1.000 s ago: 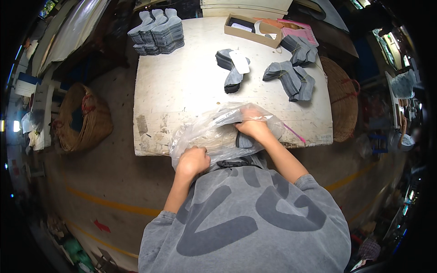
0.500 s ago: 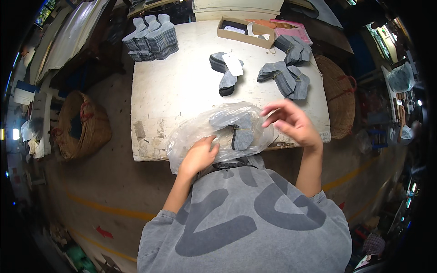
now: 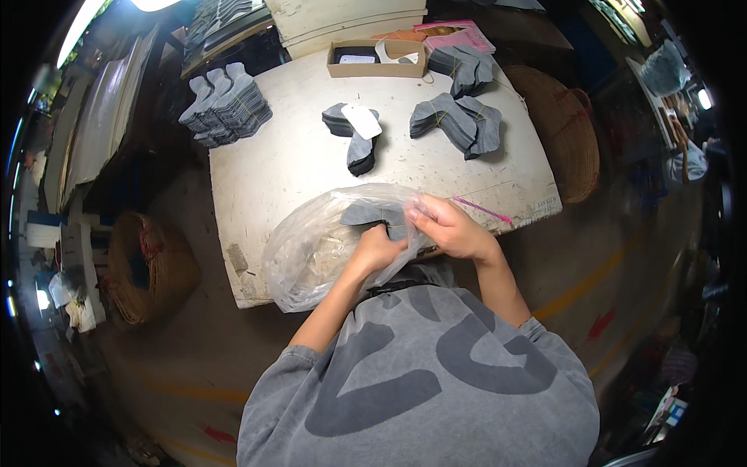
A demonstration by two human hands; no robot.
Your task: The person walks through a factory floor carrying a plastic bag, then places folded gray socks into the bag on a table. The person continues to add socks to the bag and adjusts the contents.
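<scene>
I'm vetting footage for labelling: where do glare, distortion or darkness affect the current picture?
Head view: pale reflections streak the clear plastic bag; a bright light glares upper left; fisheye bends the table's right edge; the left wicker basket sits in dimness; the rim darkens.

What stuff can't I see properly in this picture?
All in the head view:
Lower part of the socks in the plastic bag: behind the left hand.
Middle of another sock pile: under the white card.
Right basket's inner side: behind the table.
Left basket's inside: too dark.
</scene>
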